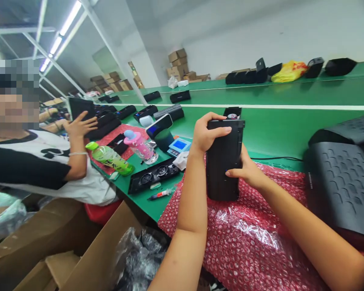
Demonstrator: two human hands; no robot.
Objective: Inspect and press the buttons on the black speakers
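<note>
Left hand [204, 135] is clamped on the top end of the upright black case [223, 161]; right hand [245, 171] grips its lower side, above the red bubble wrap [245, 234] at the table [273, 129] near edge.

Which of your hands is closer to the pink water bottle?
Left. The left hand, gripping the top of the black device, is nearer the pink water bottle; the right hand holds its far side.
</note>
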